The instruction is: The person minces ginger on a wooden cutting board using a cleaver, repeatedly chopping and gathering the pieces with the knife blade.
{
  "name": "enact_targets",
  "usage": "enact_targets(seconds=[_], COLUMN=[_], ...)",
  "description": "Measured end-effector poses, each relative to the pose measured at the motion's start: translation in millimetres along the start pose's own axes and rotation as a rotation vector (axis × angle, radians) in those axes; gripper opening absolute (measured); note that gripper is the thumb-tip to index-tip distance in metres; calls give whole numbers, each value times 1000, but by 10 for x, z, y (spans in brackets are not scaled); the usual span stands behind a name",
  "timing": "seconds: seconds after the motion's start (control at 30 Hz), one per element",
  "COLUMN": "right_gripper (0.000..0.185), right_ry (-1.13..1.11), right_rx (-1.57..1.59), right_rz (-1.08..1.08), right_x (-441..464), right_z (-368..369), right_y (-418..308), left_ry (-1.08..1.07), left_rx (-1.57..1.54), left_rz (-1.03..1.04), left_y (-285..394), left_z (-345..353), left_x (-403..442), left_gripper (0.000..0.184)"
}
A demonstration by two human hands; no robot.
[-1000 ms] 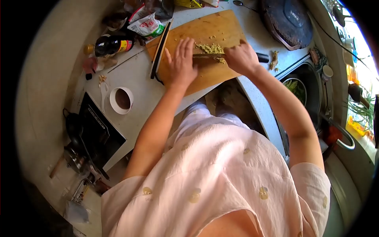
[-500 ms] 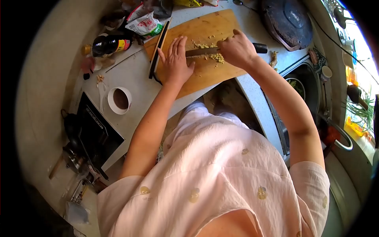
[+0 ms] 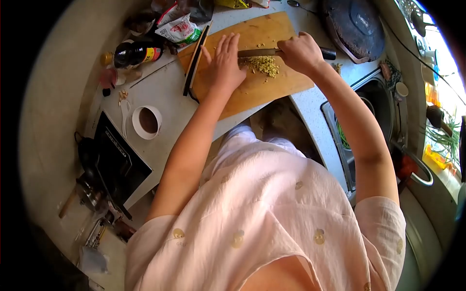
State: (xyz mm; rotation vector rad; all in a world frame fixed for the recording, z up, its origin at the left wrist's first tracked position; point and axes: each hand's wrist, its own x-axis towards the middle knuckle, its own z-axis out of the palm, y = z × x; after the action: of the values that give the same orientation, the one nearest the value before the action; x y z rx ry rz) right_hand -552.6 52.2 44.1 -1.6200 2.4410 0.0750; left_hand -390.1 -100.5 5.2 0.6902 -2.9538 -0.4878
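Note:
My right hand is closed around a kitchen knife, whose dark handle end sticks out to the right. The blade lies over the wooden cutting board, pointing left. At the tip end of the blade, my left hand is held flat with its fingers stretched and thumb apart, hiding the tip. Whether its palm presses on the blade, I cannot tell. Finely chopped yellowish bits lie heaped just below the blade, with a few scattered crumbs around.
Left of the board are a dark sauce bottle, a white-and-green packet and a white cup with brown liquid. A black round lidded appliance stands back right. The sink is on the right, a black cooktop on the left.
Both hands and the knife have shifted slightly right and away from me. The chopped bits now show as one heap below the blade, where before they lay on both sides of it.

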Motion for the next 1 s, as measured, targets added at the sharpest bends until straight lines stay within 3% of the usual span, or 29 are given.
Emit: enact_targets(seconds=[0.07,0.17,0.27,0.33,0.4,0.5,0.53,0.63,0.67,0.73,0.83,0.9,0.93,1.0], right_gripper=[27,32,32,31,32,34,33,20,16,15,21,27,26,15], right_ry=[-20,64,-51,-113,-8,103,84,54,-63,-128,101,318,256,27], right_rx=[40,88,30,-106,-34,76,86,21,33,-24,79,196,202,26], right_rz=[50,24,-1,-5,22,55,34,-13,25,36,28,-14,1,-13], right_x=[-96,-214,-52,32,-135,-420,-376,-176,-112,-131,-436,-537,-532,-320], right_z=[354,489,310,179,254,503,503,372,244,35,549,627,605,453], right_y=[123,251,138,12,-60,64,91,3,-37,-205,-46,62,67,-71], left_ry=[-75,30,-102,-130,-131,-77,-37,-100,-54,-118,-82,-1,16,-177], left_rx=[125,95,135,18,-2,213,160,59,75,-15,199,120,105,42], left_rz=[37,165,-11,-14,62,170,202,12,99,47,172,212,226,-22], left_y=[138,370,158,45,7,332,374,125,-61,-60,167,333,379,210], left_z=[91,-8,22,-102,-102,-30,-60,-2,57,-109,27,28,-7,-63], left_x=[53,-16,25,49,28,-118,-157,-134,-95,-62,-193,-241,-299,-232], left_gripper=[87,92,96,93,89,94,95,94,93,94,96,99,100,99])
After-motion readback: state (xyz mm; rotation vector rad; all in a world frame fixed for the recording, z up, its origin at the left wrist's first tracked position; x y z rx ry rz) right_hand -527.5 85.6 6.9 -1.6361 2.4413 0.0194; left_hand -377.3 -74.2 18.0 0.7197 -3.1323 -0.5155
